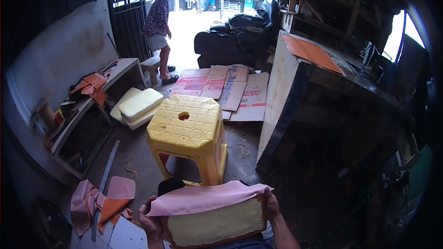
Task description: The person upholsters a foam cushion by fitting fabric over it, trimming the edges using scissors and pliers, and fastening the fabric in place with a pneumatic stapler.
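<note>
A rectangular pad [217,223] with a pale yellow foam face and a brown-orange edge rests at my lap. Pink sheet material [210,199] lies folded along its far edge. My left hand [151,221] grips the left end of the pad and the pink material. At the right end, my right hand [272,204] has its fingers wrapped round the corner. Just beyond the pad stands a yellow plastic stool [184,124].
Pink and orange scraps [115,198] and a metal ruler [107,170] lie at left. Foam blocks [140,103] and flattened cardboard [247,90] are on the floor ahead. A workbench [288,74] stands right. Another person [157,23] is near the doorway.
</note>
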`<act>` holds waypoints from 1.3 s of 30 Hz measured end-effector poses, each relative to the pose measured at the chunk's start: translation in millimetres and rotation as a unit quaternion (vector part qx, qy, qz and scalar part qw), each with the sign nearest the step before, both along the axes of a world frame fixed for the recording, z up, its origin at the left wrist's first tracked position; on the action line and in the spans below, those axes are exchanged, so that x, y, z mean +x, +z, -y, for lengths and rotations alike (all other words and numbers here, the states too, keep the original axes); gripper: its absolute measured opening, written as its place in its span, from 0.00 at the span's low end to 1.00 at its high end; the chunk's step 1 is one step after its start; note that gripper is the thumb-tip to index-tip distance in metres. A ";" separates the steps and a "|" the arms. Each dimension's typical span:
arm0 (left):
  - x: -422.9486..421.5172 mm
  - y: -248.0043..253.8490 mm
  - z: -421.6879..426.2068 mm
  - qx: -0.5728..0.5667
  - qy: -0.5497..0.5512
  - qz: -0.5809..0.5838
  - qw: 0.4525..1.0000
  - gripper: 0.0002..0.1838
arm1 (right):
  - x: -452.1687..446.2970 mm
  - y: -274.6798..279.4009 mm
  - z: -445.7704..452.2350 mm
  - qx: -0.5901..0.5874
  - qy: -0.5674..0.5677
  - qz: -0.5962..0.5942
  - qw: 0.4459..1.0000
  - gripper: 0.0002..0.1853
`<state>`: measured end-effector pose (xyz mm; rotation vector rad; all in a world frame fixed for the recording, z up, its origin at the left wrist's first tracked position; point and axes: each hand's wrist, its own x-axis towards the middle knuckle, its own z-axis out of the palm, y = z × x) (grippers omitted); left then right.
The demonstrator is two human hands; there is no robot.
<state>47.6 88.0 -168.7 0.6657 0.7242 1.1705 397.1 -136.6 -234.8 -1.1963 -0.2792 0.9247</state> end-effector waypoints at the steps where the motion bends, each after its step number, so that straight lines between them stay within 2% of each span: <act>1: -0.3 9.8 3.4 -0.016 0.016 0.006 1.000 0.28 | -0.6 1.5 -2.5 0.000 -0.024 0.000 1.000 0.28; 2: 0.7 17.0 5.8 0.005 -0.002 0.008 1.000 0.22 | 4.8 -9.9 -3.6 -0.050 -0.036 0.009 0.998 0.24; 3: -0.7 14.4 6.2 0.004 -0.001 0.005 1.000 0.22 | 1.7 -4.1 -4.2 -0.052 -0.034 0.007 0.998 0.24; 5: -1.6 7.7 2.3 0.132 -0.031 -0.171 0.976 0.16 | -8.7 13.0 -10.8 -0.041 -0.086 0.023 0.995 0.19; 6: 2.0 11.0 5.3 0.101 -0.009 -0.168 0.981 0.17 | -12.2 13.6 -13.5 -0.025 -0.113 0.020 0.993 0.14; 10: 7.6 2.1 9.2 0.117 0.018 -0.201 0.972 0.18 | -21.9 17.4 -23.7 0.028 -0.158 0.035 0.986 0.12; 12: 9.2 2.3 11.1 0.113 0.044 -0.154 0.981 0.19 | -21.6 8.3 -25.9 0.047 -0.176 0.071 0.981 0.11; 16: 4.0 -9.1 7.3 0.145 0.051 -0.183 0.971 0.20 | -17.8 8.4 -25.0 0.016 -0.165 0.040 0.985 0.12; 19: 4.1 -14.3 5.2 0.094 0.059 -0.135 0.985 0.16 | -17.7 9.7 -25.2 0.010 -0.156 0.054 0.986 0.12; 21: 0.1 -31.1 -1.8 0.073 0.116 -0.128 0.982 0.11 | -16.8 1.4 -24.0 0.034 -0.154 0.042 0.987 0.13; 25: -7.8 -40.3 1.3 0.085 0.118 -0.110 0.983 0.09 | -6.1 -22.2 -23.3 -0.002 -0.155 0.035 0.987 0.15; 29: -9.2 -37.0 3.1 0.107 0.132 -0.182 0.968 0.09 | 3.7 -20.4 -15.1 -0.007 -0.093 0.012 0.996 0.21; 30: -3.7 -25.0 7.8 0.097 0.134 -0.207 0.964 0.09 | 6.4 -17.6 -8.6 -0.043 -0.094 0.001 0.995 0.21; 31: -2.4 -27.2 7.8 0.100 0.146 -0.183 0.967 0.10 | 9.2 -16.2 2.3 -0.080 -0.095 -0.012 0.992 0.21; 32: -7.4 -36.0 5.4 0.102 0.142 -0.182 0.968 0.10 | 16.9 -32.7 16.0 -0.109 -0.100 0.018 0.989 0.22; 34: -25.0 -58.4 -4.5 0.102 0.127 -0.186 0.969 0.11 | 35.6 -90.3 53.0 -0.245 -0.141 0.073 0.956 0.20; 36: -41.5 -75.6 -15.8 0.143 0.148 -0.270 0.941 0.12 | 42.9 -154.6 96.8 -0.376 -0.163 0.014 0.912 0.16; 38: -42.5 -82.2 -23.3 0.149 0.134 -0.277 0.940 0.12 | 44.7 -246.7 144.9 -0.519 -0.084 0.177 0.832 0.14; 39: -44.1 -83.2 -23.9 0.156 0.125 -0.284 0.938 0.13 | 35.7 -249.6 152.0 -0.521 -0.083 0.171 0.832 0.14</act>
